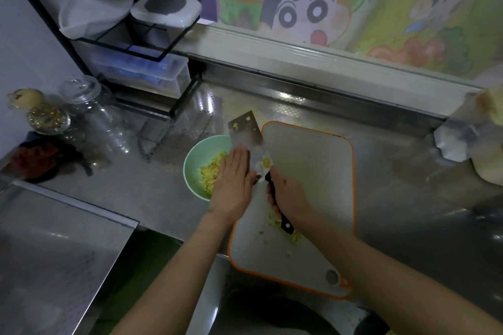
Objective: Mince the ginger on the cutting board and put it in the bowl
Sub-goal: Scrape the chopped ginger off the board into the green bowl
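Note:
A pale green bowl (193, 160) stands on the steel counter just left of a white cutting board (307, 171) with an orange rim. Minced yellow ginger (211, 171) lies in the bowl. My right hand (290, 196) grips the black handle of a cleaver (249, 139), whose broad blade is held over the bowl's right edge. With straight fingers my left hand (234, 179) lies flat against the blade face above the bowl. Scraps of ginger (292, 238) lie on the board near its front, partly hidden by my right wrist.
A clear glass jar (89, 111), a stoppered bottle (40, 111) and a dark cloth (40, 158) stand at the left. A black wire rack (152, 68) with plastic boxes rises behind the bowl. A crumpled bag (468, 133) sits at the right. A raised sill runs along the back.

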The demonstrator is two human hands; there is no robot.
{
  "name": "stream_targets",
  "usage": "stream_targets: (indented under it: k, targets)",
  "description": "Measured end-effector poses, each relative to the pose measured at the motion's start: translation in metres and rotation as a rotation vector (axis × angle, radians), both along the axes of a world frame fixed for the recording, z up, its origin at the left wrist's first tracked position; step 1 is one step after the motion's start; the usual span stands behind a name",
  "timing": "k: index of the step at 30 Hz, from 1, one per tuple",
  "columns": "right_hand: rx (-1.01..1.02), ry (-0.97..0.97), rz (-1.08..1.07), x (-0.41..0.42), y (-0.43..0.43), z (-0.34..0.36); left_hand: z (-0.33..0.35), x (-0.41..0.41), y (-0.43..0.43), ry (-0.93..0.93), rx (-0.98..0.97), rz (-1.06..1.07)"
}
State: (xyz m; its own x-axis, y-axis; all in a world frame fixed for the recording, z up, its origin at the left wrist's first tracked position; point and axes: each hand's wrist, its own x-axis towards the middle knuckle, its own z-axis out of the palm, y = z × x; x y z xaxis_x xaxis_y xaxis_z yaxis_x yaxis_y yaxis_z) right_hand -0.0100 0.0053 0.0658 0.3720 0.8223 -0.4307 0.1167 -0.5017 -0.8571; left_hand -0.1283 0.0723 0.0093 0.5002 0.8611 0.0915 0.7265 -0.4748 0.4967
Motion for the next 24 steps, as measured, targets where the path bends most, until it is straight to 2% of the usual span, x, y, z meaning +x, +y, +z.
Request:
stream_targets:
  k: [4,6,10,14,17,19,24]
  targets:
    - [-0.006,0.065,0.006,0.003,-0.006,0.002,0.000,-0.008,0.014,0.106,-0.188,0.223]
    - [-0.005,0.059,0.015,0.006,-0.008,0.003,0.001,-0.010,0.018,0.033,-0.192,0.262]
    - [-0.015,0.046,0.010,0.010,-0.010,0.004,0.015,-0.004,0.010,-0.205,-0.036,0.135]
    - [-0.013,0.075,0.001,0.012,-0.013,0.007,0.015,0.003,0.004,-0.096,0.060,-0.104]
    - [-0.034,0.072,-0.012,0.016,-0.015,0.009,0.002,-0.001,0.011,-0.121,-0.150,0.096]
    - [-0.044,0.064,-0.014,0.020,-0.017,0.009,-0.001,-0.005,0.015,-0.083,-0.214,0.197]
    - [-0.046,0.013,0.032,0.029,-0.023,0.011,0.022,0.001,0.015,-0.189,-0.080,0.087]
